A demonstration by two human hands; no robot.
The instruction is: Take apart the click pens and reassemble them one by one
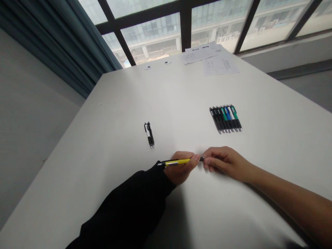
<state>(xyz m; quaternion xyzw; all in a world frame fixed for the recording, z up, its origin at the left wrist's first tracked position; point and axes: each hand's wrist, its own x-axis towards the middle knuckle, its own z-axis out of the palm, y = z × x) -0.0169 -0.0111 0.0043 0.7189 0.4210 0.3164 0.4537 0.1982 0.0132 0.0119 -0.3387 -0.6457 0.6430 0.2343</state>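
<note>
My left hand [183,169] is closed around a yellow ballpoint pen [178,162], which lies nearly level with its clicker end toward the left. At the pen's dark tip end, the thumb and fingers of my right hand [224,162] pinch together; the tip itself is partly hidden by them. Beyond my left hand, two pens [149,135] lie side by side, one white and black, the other black. A row of several pens [225,119], in black, green, blue and white, rests past my right hand.
The white table [114,114] stretches to the window. Printed papers [220,65] lie at its far edge, with two cable holes [168,62] left of them. A blue curtain [59,38] hangs at the left beside a wall.
</note>
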